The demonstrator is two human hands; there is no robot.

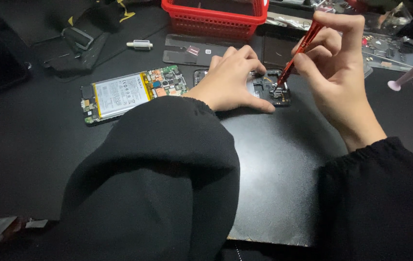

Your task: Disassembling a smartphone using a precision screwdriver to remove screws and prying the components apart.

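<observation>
Mid-unscrewing I reckon: my left hand (233, 79) presses flat on the opened phone (269, 89), my right hand (334, 58) pinches a red screwdriver (299, 50), tip on the phone beside my left fingertips; keeping it seated matters next

Screwdriver (302, 47): red shaft, dark tip. Phone frame (269, 88) at centre: black, small grey metal parts. Opened phone (134, 93) to the left: white battery edged yellow, green board with orange and blue patches. Basket (214, 17) at far centre: red, lattice pattern. Mat (274, 164): black, dull sheen. Sleeves (158, 179): black. Far-right tool (412, 75): pale pink. Strap (78, 36) at far left: black with yellow tags.
</observation>
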